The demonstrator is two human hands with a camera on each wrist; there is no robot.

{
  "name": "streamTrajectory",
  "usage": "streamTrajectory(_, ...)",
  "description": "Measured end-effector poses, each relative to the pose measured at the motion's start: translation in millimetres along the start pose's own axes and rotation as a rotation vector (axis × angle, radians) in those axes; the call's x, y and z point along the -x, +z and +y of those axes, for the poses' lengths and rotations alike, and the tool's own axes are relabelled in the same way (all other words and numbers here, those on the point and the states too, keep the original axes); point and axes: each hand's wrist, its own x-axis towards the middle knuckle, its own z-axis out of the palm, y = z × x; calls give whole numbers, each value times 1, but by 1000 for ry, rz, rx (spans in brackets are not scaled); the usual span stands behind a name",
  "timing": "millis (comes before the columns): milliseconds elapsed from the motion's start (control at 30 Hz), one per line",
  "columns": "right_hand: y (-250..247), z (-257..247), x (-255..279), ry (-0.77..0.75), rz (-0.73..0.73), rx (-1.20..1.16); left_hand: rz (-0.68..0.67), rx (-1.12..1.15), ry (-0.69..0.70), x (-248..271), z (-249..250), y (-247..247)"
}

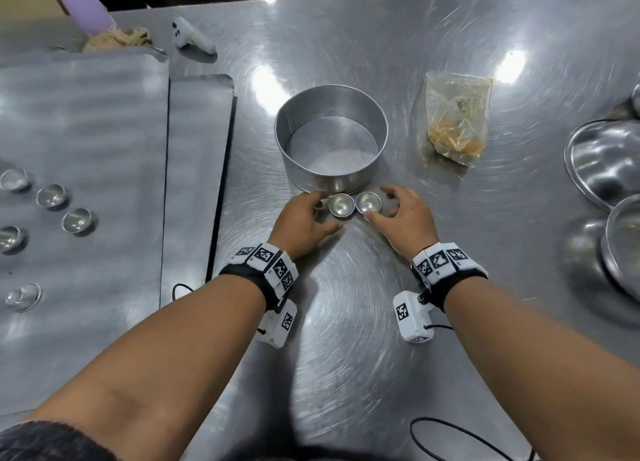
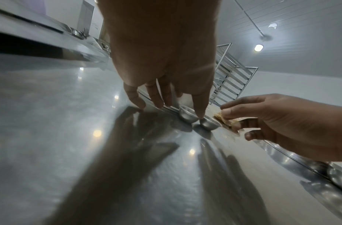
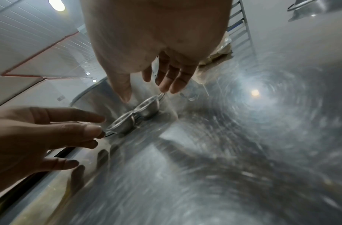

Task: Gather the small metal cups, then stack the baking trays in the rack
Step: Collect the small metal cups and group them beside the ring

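Two small metal cups, the left cup [image 1: 341,205] [image 2: 187,115] [image 3: 122,123] and the right cup [image 1: 368,202] [image 2: 208,124] [image 3: 147,106], stand side by side and upright on the steel table, just in front of a round cake tin [image 1: 330,138]. My left hand [image 1: 327,215] [image 2: 166,106] [image 3: 50,129] lies beside the left cup with loose fingers, one fingertip at its rim. My right hand [image 1: 381,207] [image 3: 147,92] [image 2: 262,121] hovers spread over the right cup and grips nothing. Several more cups [image 1: 52,196] sit on a large baking tray [image 1: 86,114], with a second tray [image 1: 201,131] beside it.
A plastic bag [image 1: 457,121] with orange-brown contents lies right of the tin. Metal plates [image 1: 606,159] crowd the right edge. A white controller [image 1: 192,38] and a dough heap [image 1: 117,40] are at the back left. A wire rack [image 2: 231,79] stands beyond the table. A black cable [image 1: 450,440] trails near me.
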Motion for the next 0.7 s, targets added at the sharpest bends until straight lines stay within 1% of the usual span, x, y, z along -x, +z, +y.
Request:
streamTrajectory(67, 1, -12, 7, -32, 38, 33, 12, -24, -11, 7, -5, -10)
streamTrajectory(133, 7, -29, 13, -66, 37, 25, 22, -46, -20, 16, -10, -24)
streamTrajectory(233, 26, -63, 24, -133, -2, 27, 72, -50, -45, 35, -22, -53)
streamTrajectory(333, 49, -104, 34, -185, -113, 11, 167, -51, -81, 64, -43, -90)
streamTrajectory(400, 68, -132, 42, -254, -177, 28, 227, -53, -131, 87, -65, -116)
streamTrajectory(467, 92, -161, 52, -322, -209, 42, 281, -59, -176, 113, -90, -143)
streamTrajectory(700, 191, -262, 95, -435, -366, 46, 462, -36, -381, 213, -185, -229)
